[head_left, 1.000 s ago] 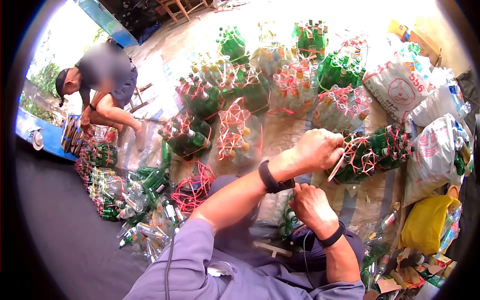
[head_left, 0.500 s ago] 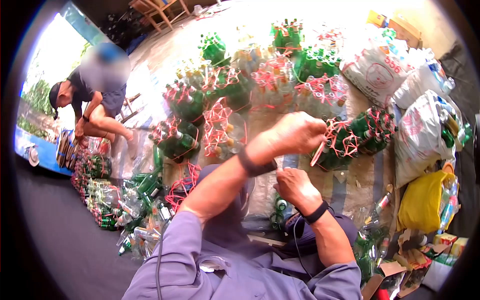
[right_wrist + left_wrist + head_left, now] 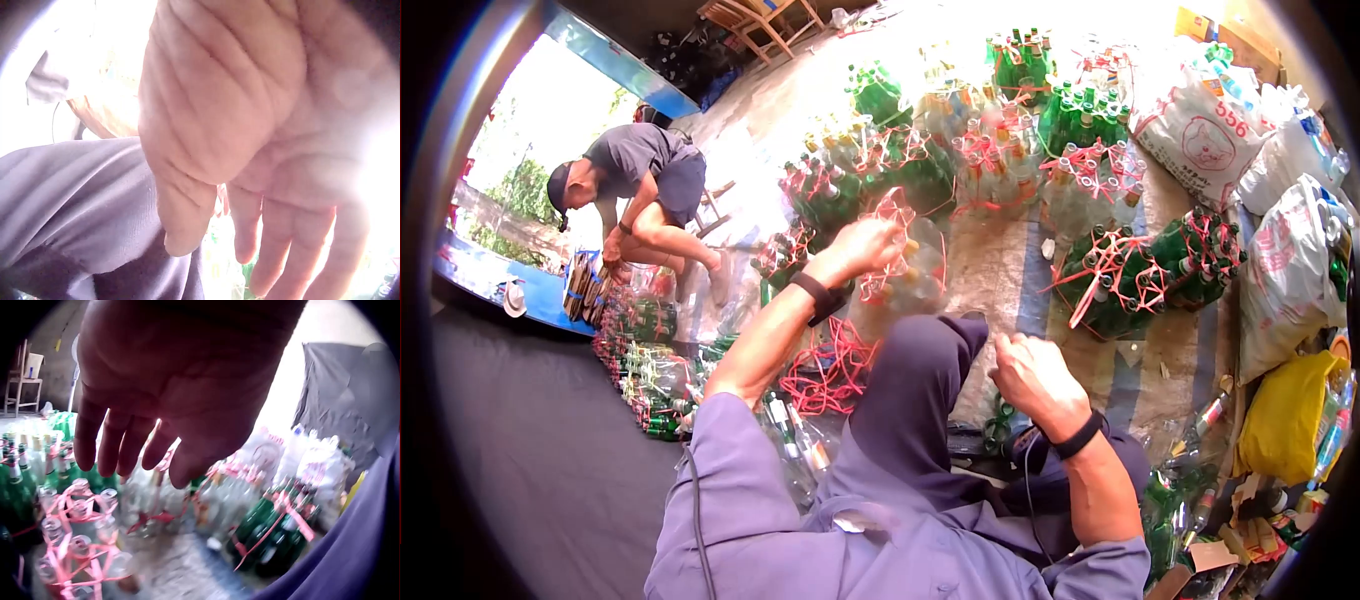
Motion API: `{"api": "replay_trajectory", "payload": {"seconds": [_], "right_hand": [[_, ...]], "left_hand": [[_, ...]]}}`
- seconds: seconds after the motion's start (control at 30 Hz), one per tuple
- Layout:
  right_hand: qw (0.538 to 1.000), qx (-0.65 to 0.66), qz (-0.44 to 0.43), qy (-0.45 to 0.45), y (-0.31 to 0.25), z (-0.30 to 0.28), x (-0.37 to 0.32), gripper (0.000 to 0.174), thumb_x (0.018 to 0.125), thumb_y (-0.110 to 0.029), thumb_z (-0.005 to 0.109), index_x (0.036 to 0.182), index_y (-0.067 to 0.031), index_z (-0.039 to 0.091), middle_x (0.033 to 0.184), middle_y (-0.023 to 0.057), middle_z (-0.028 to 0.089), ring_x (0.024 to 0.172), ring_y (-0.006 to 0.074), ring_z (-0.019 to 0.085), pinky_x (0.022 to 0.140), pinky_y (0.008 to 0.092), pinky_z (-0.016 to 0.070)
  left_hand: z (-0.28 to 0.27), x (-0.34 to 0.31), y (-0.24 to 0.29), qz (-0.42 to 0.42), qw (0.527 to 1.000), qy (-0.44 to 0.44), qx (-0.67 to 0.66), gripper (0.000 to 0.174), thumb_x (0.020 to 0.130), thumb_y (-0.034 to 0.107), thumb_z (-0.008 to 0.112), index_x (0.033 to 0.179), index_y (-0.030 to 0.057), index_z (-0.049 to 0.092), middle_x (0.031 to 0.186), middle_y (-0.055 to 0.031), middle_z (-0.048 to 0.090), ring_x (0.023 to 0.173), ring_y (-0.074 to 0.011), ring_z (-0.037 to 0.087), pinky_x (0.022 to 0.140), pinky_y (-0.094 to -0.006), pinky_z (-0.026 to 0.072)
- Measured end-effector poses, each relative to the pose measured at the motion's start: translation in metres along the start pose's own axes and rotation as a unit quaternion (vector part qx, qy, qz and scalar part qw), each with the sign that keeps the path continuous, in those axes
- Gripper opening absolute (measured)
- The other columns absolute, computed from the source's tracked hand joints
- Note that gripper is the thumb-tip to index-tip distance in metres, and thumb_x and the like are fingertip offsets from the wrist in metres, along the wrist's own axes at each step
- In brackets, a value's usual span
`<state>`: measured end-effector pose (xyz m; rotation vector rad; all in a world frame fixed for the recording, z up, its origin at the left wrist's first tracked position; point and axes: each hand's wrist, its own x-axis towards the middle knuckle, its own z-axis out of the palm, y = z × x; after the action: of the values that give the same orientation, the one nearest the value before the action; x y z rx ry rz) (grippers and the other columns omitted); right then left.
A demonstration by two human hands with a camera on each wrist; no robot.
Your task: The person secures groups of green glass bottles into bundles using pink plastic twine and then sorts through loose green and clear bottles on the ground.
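Note:
My left hand (image 3: 855, 250) reaches out beside a bundle of clear glass bottles (image 3: 925, 275) laced with pink string, overlapping its near side in the head view. In the left wrist view its fingers (image 3: 128, 447) hang loosely with nothing in them, and the bundle's string-wrapped necks (image 3: 81, 509) stand below. Raised by my right knee, my right hand (image 3: 1040, 375) holds nothing; its fingers (image 3: 275, 262) hang relaxed in the right wrist view. Ahead of it sits a tied bundle of green bottles (image 3: 1120, 280) with a loose string end.
More tied bottle bundles (image 3: 1000, 160) stand across the floor. A tangle of red string (image 3: 830, 370) lies left of my knee, near loose bottles (image 3: 795, 435). White sacks (image 3: 1200, 140) and a yellow bag (image 3: 1285, 420) line the right. Another person (image 3: 640, 190) bends over at the left.
My left hand has swung left, away from the green bundle to the clear one. My right hand stays near my knee, now apart from the left wrist.

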<state>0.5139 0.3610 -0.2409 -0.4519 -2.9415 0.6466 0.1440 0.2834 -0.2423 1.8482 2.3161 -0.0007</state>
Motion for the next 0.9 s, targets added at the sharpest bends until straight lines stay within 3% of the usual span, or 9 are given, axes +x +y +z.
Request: {"api": "replay_trajectory", "payload": {"seconds": [0.07, 0.3, 0.37, 0.5, 0.57, 0.6, 0.7, 0.77, 0.9], "right_hand": [[0.999, -0.031, 0.004, -0.016, 0.001, 0.001, 0.000, 0.018, 0.086, -0.016, 0.065, 0.093, -0.0003, 0.062, 0.085, 0.0173, 0.068, 0.080, 0.0323, 0.070, 0.071, 0.0444, 0.0551], [0.996, -0.034, 0.016, -0.082, -0.011, -0.008, 0.017, 0.026, 0.088, -0.019, 0.064, 0.106, -0.0007, 0.059, 0.091, 0.0127, 0.063, 0.089, 0.0278, 0.063, 0.079, 0.0407, 0.0487], [0.994, -0.059, 0.015, -0.088, -0.011, -0.003, 0.019, 0.025, 0.089, -0.018, 0.062, 0.107, -0.0014, 0.059, 0.090, 0.0105, 0.061, 0.088, 0.0258, 0.062, 0.078, 0.0393, 0.0482], [0.991, -0.062, 0.022, -0.115, -0.008, 0.009, 0.022, 0.023, 0.088, -0.016, 0.060, 0.107, -0.0019, 0.060, 0.089, 0.0100, 0.060, 0.087, 0.0252, 0.062, 0.078, 0.0389, 0.0480], [0.985, -0.075, 0.041, -0.150, -0.007, 0.014, 0.024, 0.040, 0.084, -0.027, 0.075, 0.111, -0.0043, 0.057, 0.093, 0.0111, 0.063, 0.091, 0.0284, 0.064, 0.079, 0.0405, 0.0490], [0.985, -0.075, 0.039, -0.153, -0.007, 0.015, 0.025, 0.040, 0.084, -0.027, 0.075, 0.111, -0.0043, 0.057, 0.093, 0.0111, 0.063, 0.091, 0.0284, 0.064, 0.079, 0.0405, 0.0490], [0.985, -0.074, 0.032, -0.155, -0.009, 0.016, 0.028, 0.039, 0.085, -0.026, 0.074, 0.112, -0.0039, 0.057, 0.093, 0.0115, 0.063, 0.091, 0.0286, 0.064, 0.080, 0.0406, 0.0491], [0.989, -0.077, 0.005, -0.124, -0.010, 0.015, 0.030, 0.016, 0.086, -0.012, 0.059, 0.100, -0.0036, 0.060, 0.086, 0.0092, 0.059, 0.085, 0.0242, 0.063, 0.076, 0.0378, 0.0489], [0.990, -0.084, 0.003, -0.116, -0.012, 0.015, 0.029, 0.016, 0.085, -0.012, 0.059, 0.099, -0.0035, 0.060, 0.085, 0.0093, 0.060, 0.084, 0.0241, 0.063, 0.075, 0.0378, 0.0492]], "left_hand": [[0.030, -0.010, -0.036, -0.007, 0.999, -0.029, 0.021, 0.041, 0.084, 0.028, 0.067, 0.119, 0.0070, 0.061, 0.112, -0.0203, 0.067, 0.104, -0.0414, 0.064, 0.088, -0.0508, 0.0543], [0.085, 0.005, -0.096, -0.039, 0.999, 0.014, -0.013, 0.063, 0.081, 0.026, 0.073, 0.136, 0.0077, 0.049, 0.133, -0.0201, 0.053, 0.120, -0.0423, 0.055, 0.096, -0.0502, 0.0524], [0.090, 0.016, -0.100, -0.024, 0.999, -0.010, -0.018, 0.077, 0.080, 0.036, 0.077, 0.145, 0.0080, 0.046, 0.150, -0.0264, 0.042, 0.136, -0.0447, 0.044, 0.112, -0.0478, 0.0425], [0.085, 0.031, -0.098, -0.060, 0.991, -0.079, -0.094, 0.103, 0.075, 0.048, 0.081, 0.157, 0.0097, 0.031, 0.159, -0.0270, 0.029, 0.140, -0.0466, 0.040, 0.114, -0.0481, 0.0408], [0.085, 0.036, -0.096, -0.065, 0.989, -0.089, -0.099, 0.104, 0.075, 0.048, 0.081, 0.157, 0.0093, 0.030, 0.159, -0.0268, 0.029, 0.139, -0.0464, 0.040, 0.113, -0.0483, 0.0418], [0.084, 0.036, -0.096, -0.069, 0.988, -0.099, -0.101, 0.105, 0.074, 0.047, 0.081, 0.157, 0.0089, 0.030, 0.158, -0.0265, 0.029, 0.139, -0.0463, 0.041, 0.112, -0.0485, 0.0427], [0.107, 0.036, -0.106, -0.063, 0.990, -0.068, -0.110, 0.108, 0.071, 0.044, 0.084, 0.159, 0.0146, 0.027, 0.151, -0.0238, 0.033, 0.136, -0.0458, 0.044, 0.109, -0.0485, 0.0455], [0.111, 0.035, -0.105, -0.064, 0.991, -0.048, -0.108, 0.109, 0.070, 0.043, 0.085, 0.159, 0.0168, 0.027, 0.149, -0.0225, 0.033, 0.135, -0.0456, 0.045, 0.109, -0.0485, 0.0464], [0.108, 0.030, -0.098, -0.093, 0.990, -0.040, -0.099, 0.107, 0.068, 0.041, 0.086, 0.157, 0.0221, 0.030, 0.151, -0.0200, 0.031, 0.135, -0.0446, 0.045, 0.106, -0.0491, 0.0487]]}}
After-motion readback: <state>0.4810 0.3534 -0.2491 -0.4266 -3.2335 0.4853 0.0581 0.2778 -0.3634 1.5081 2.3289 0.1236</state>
